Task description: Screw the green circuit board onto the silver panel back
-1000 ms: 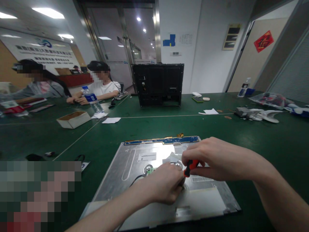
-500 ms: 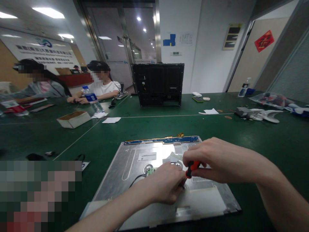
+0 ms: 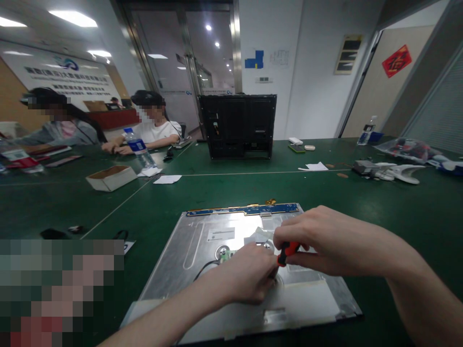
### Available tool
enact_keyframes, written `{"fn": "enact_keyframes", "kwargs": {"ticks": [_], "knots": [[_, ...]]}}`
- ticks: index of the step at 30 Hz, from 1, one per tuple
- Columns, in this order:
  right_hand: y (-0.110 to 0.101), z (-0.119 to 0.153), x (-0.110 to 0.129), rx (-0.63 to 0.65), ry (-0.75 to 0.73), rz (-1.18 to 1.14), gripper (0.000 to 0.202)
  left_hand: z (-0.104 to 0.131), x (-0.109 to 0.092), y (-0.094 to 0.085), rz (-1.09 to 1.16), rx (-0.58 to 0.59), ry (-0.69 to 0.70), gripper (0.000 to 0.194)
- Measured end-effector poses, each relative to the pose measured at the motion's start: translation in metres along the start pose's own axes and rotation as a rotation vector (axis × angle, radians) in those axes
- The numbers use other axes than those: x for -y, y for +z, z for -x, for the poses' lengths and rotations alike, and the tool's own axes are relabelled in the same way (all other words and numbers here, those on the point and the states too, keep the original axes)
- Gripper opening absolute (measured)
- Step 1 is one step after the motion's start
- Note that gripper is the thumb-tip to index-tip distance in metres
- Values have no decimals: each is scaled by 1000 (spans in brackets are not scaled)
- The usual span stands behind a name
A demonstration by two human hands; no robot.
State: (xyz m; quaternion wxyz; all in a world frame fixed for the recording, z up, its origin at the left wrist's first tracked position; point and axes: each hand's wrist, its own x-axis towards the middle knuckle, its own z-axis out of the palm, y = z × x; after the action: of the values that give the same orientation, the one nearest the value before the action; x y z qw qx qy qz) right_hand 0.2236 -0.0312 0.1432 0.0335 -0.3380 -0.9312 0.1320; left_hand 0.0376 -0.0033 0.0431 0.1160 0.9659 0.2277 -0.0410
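A silver LCD panel (image 3: 195,241) lies back side up, with a blue circuit board strip (image 3: 231,210) along its far edge. My right hand (image 3: 318,241) is closed round the red and black handle of a screwdriver (image 3: 290,248), which tilts down toward the metal back. Low over the panel's middle, my left hand (image 3: 253,274) is closed beside the screwdriver's lower end. Its fingertips are hidden, so what they grip cannot be seen. A small green board (image 3: 226,255) with a black cable shows just left of that hand.
Behind the panel stands a black monitor housing (image 3: 237,127). An open cardboard box (image 3: 111,178), a water bottle (image 3: 139,148) and paper (image 3: 167,179) are at left. Metal and white plastic parts (image 3: 385,171) lie at right. Two people sit at the far left; a blurred-out patch covers the near left.
Almost nothing differs. Both hands and the screwdriver keep their places over the panel; the whole view has shifted very slightly.
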Motion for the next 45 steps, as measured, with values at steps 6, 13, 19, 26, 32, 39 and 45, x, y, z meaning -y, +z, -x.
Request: {"fn": "enact_keyframes", "kwargs": {"ticks": [6, 13, 19, 26, 32, 39, 45], "knots": [[0, 0, 0, 4, -4, 7, 4, 3, 0, -2, 5, -14, 20, 5], [0, 0, 2, -3, 2, 5, 5, 3, -1, -4, 21, -5, 15, 4], [0, 1, 2, 3, -8, -6, 3, 2, 1, 0, -17, -9, 24, 1], [0, -1, 4, 4, 1, 6, 5, 2, 1, -2, -7, -4, 12, 3], [1, -2, 1, 2, -3, 9, 6, 2, 0, -3, -2, 1, 23, 1], [0, 0, 0, -7, -8, 10, 4, 2, -1, -1, -26, -6, 17, 4], [1, -2, 1, -3, -6, 15, 4, 1, -3, -2, -44, -1, 15, 4]]}}
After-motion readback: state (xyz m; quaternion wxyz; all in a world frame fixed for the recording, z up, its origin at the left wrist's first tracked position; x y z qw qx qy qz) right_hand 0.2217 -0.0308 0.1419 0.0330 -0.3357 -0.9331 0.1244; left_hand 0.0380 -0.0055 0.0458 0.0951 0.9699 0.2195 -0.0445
